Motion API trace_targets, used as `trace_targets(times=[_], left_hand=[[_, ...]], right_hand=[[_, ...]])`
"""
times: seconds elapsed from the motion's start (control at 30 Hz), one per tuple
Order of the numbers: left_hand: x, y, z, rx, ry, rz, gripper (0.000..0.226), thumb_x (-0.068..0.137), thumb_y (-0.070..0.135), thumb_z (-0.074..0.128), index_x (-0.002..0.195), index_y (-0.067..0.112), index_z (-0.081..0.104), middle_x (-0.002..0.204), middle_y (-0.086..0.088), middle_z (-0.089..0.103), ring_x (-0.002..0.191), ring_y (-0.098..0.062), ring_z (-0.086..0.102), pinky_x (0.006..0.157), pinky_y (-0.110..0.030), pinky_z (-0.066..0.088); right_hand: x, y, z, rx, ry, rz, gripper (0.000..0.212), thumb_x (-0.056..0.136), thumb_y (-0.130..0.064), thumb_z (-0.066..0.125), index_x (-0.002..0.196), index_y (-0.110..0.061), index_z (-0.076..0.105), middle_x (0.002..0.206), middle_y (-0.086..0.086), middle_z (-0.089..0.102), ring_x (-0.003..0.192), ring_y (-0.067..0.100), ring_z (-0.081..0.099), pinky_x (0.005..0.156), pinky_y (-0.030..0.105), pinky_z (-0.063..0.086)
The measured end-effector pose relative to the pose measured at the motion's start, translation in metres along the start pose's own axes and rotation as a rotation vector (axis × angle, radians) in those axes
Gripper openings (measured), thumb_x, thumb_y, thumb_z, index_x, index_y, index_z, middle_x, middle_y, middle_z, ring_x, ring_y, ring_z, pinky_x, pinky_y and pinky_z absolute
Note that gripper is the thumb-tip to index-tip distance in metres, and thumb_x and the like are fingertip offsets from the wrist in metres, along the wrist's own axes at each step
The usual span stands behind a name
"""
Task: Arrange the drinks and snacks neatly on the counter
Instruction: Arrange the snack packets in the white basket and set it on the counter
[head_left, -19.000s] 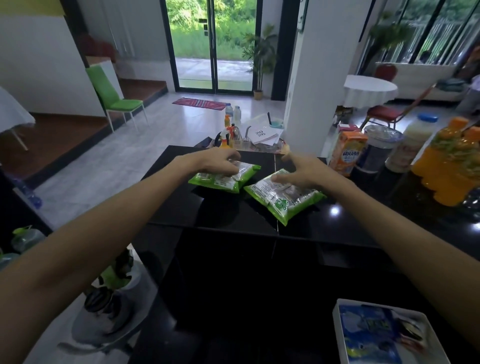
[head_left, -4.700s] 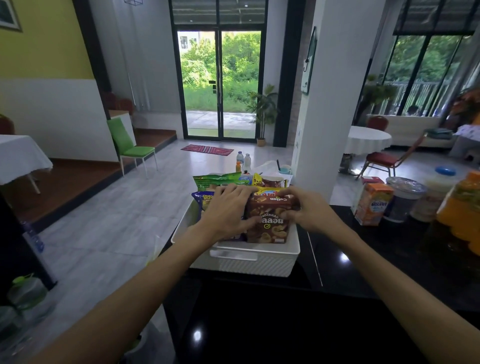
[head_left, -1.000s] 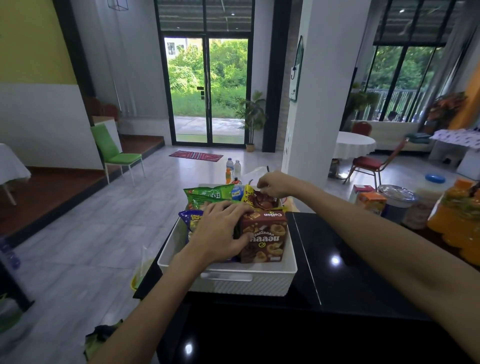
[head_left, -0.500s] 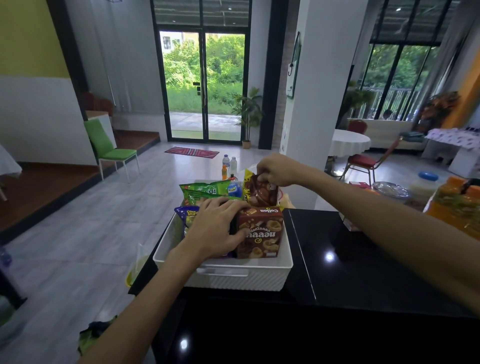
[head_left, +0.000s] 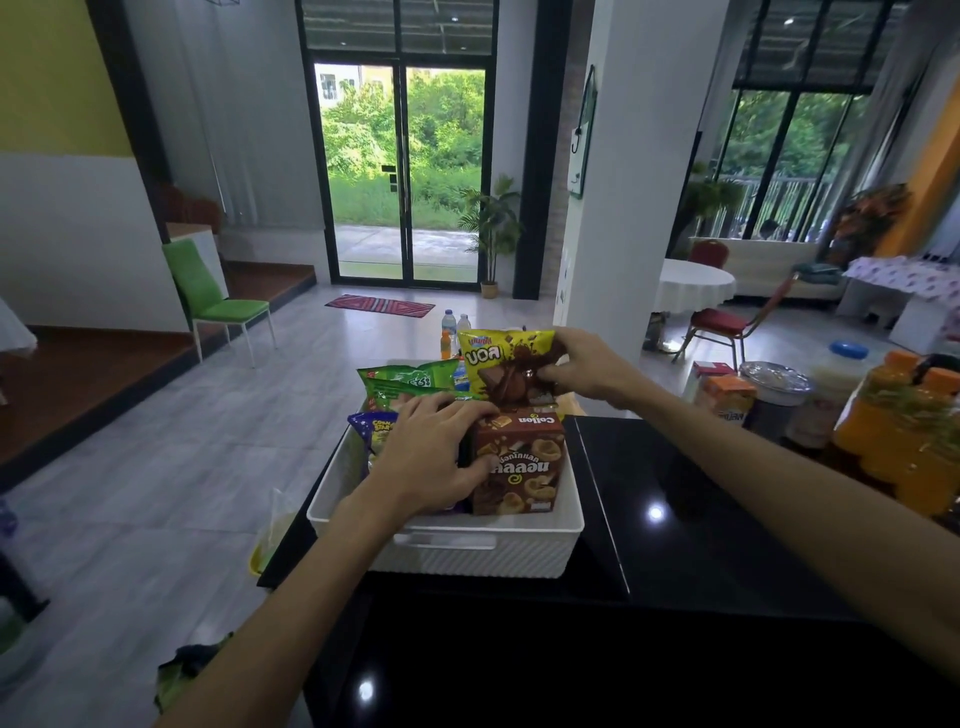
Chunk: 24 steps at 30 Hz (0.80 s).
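Observation:
A white ribbed basket (head_left: 447, 552) stands on the black counter (head_left: 675, 545) at its far left end, packed with upright snacks. My left hand (head_left: 431, 454) grips the left edge of a brown Collon snack box (head_left: 524, 467) at the basket's front. My right hand (head_left: 582, 366) pinches a yellow and brown chocolate snack bag (head_left: 498, 364) by its top right corner, raised above the basket's back. Green snack bags (head_left: 402, 382) and a blue corn snack bag (head_left: 371, 431) stand in the basket's left half.
At the counter's right stand an orange juice carton (head_left: 727, 397), a foil-lidded tub (head_left: 774, 389), a white jar with a blue lid (head_left: 841, 374) and orange drink bottles (head_left: 904, 441). A white pillar (head_left: 613, 208) rises just behind the basket.
My right hand has lifted the yellow chocolate bag up out of the basket's back, so its front now shows. My left hand has stayed on the brown box.

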<state>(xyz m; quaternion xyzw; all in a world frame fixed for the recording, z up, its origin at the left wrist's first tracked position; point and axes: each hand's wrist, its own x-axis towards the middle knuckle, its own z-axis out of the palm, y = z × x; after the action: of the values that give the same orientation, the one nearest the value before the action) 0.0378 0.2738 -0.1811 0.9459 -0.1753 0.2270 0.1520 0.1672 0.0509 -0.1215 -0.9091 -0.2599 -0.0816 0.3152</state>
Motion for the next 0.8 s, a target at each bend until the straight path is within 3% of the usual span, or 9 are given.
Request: trace_targets(times=[0.17, 0.33, 0.43, 0.5, 0.67, 0.8], left_hand=[[-0.001, 0.0, 0.0, -0.004, -0.006, -0.009, 0.063, 0.08, 0.061, 0.054, 0.139, 0.037, 0.047, 0.135, 0.009, 0.059, 0.133, -0.021, 0.04, 0.114, -0.044, 0.019], [0.0, -0.001, 0.0, -0.005, -0.01, -0.016, 0.064, 0.079, 0.061, 0.054, 0.138, 0.037, 0.048, 0.134, 0.008, 0.06, 0.132, -0.021, 0.041, 0.114, -0.045, 0.022], [0.002, -0.002, 0.001, -0.006, -0.014, -0.019, 0.065, 0.079, 0.062, 0.052, 0.139, 0.038, 0.047, 0.134, 0.007, 0.059, 0.133, -0.021, 0.041, 0.115, -0.046, 0.024], [0.002, -0.002, 0.001, -0.003, -0.012, -0.015, 0.064, 0.079, 0.062, 0.052, 0.138, 0.038, 0.047, 0.134, 0.007, 0.06, 0.132, -0.021, 0.041, 0.114, -0.046, 0.024], [0.001, -0.002, 0.001, 0.018, -0.017, -0.008, 0.065, 0.079, 0.063, 0.051, 0.139, 0.037, 0.047, 0.134, 0.008, 0.06, 0.132, -0.023, 0.042, 0.113, -0.046, 0.024], [0.0, 0.0, 0.0, 0.002, -0.029, -0.014, 0.065, 0.08, 0.063, 0.052, 0.14, 0.039, 0.044, 0.136, 0.009, 0.059, 0.133, -0.023, 0.04, 0.115, -0.046, 0.022]], right_hand=[[0.0, 0.003, 0.029, -0.209, -0.082, -0.086, 0.04, 0.078, -0.018, 0.077, 0.111, -0.01, 0.059, 0.103, 0.006, 0.066, 0.096, 0.025, 0.063, 0.078, 0.031, 0.048], [0.017, -0.01, 0.001, -0.021, -0.319, 0.005, 0.051, 0.075, -0.038, 0.081, 0.116, -0.026, 0.053, 0.111, -0.007, 0.06, 0.098, 0.012, 0.061, 0.077, 0.028, 0.055], [0.028, -0.022, -0.002, -0.107, -0.294, -0.074, 0.035, 0.08, -0.051, 0.073, 0.101, -0.025, 0.062, 0.101, -0.011, 0.065, 0.089, 0.009, 0.064, 0.066, 0.024, 0.057], [0.037, -0.03, 0.005, -0.263, -0.262, -0.151, 0.037, 0.082, -0.055, 0.069, 0.097, -0.021, 0.065, 0.093, -0.009, 0.065, 0.083, 0.008, 0.061, 0.068, 0.023, 0.053], [0.054, -0.052, 0.022, -0.553, -0.38, -0.259, 0.024, 0.083, -0.036, 0.073, 0.089, -0.025, 0.053, 0.088, -0.005, 0.058, 0.077, 0.012, 0.052, 0.067, 0.029, 0.047], [0.062, -0.069, 0.006, -0.687, -0.518, -0.233, 0.018, 0.083, -0.018, 0.07, 0.09, -0.028, 0.057, 0.097, -0.006, 0.052, 0.086, 0.017, 0.056, 0.071, 0.041, 0.058]])
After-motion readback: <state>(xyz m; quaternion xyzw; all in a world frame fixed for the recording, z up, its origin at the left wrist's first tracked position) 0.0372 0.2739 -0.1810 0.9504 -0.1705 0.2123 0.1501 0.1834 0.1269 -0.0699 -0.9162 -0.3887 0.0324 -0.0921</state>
